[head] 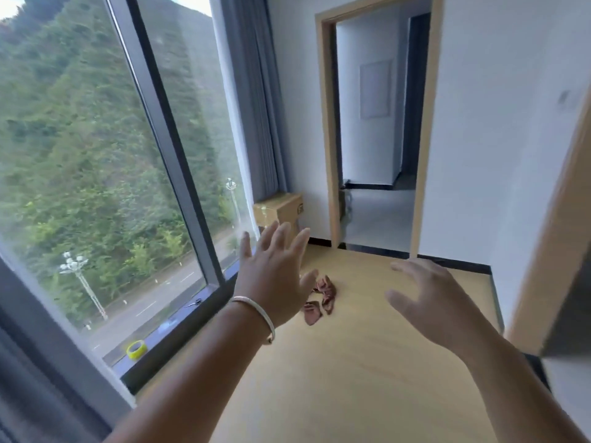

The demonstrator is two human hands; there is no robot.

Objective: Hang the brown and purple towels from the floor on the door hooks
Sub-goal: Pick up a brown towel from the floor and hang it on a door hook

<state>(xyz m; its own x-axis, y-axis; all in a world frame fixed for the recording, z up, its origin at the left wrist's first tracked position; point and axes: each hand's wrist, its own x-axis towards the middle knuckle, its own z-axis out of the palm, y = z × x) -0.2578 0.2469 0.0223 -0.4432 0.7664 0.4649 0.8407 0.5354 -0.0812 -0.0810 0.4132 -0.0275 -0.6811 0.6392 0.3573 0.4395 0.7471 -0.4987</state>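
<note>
Crumpled reddish-brown towels [320, 298] (soft cloth, possibly two pieces) lie on the smooth wooden floor [367, 378] near the window. Left hand [271, 282] and right hand [428, 302]: fingers spread, holding nothing.

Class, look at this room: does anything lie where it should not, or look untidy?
Yes. Crumpled brownish cloths lie in a heap on the bare wooden floor near the window, just beyond the left hand. A yellow tape roll sits on the window sill.
</note>
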